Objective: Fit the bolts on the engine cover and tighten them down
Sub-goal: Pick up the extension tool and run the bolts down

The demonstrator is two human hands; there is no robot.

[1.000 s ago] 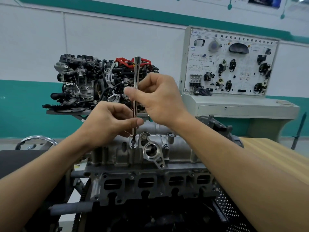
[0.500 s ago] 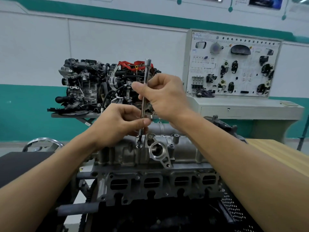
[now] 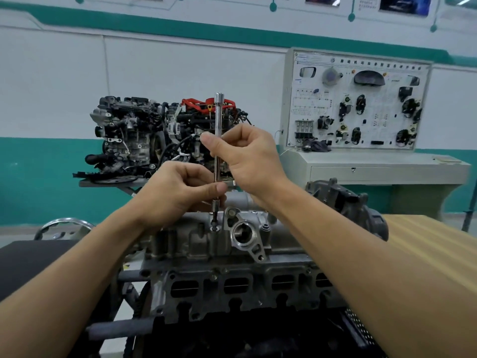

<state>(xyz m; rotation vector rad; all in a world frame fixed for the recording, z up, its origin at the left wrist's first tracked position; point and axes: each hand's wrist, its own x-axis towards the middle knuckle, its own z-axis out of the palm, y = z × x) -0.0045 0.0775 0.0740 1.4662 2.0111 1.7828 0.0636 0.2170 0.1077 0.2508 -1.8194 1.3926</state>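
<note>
A long chrome extension bar (image 3: 218,120) stands upright on the grey cast engine cover (image 3: 204,241), its tip set in a bolt (image 3: 214,226) just left of a round machined port (image 3: 242,235). My right hand (image 3: 247,158) pinches the bar's middle between thumb and fingers. My left hand (image 3: 178,192) pinches the bar lower down, near the dark bit at its foot. The bolt head is mostly hidden by the bit.
A second engine (image 3: 154,135) sits on a stand behind the hands. A white training panel on a console (image 3: 358,104) stands at back right. A wooden tabletop (image 3: 426,244) lies to the right, a black surface (image 3: 31,262) and a chrome ring (image 3: 64,224) to the left.
The camera has shifted a little. Both hands keep their grip on the bar, with the fingers slightly shifted round it; the bar stays upright on the same bolt.
</note>
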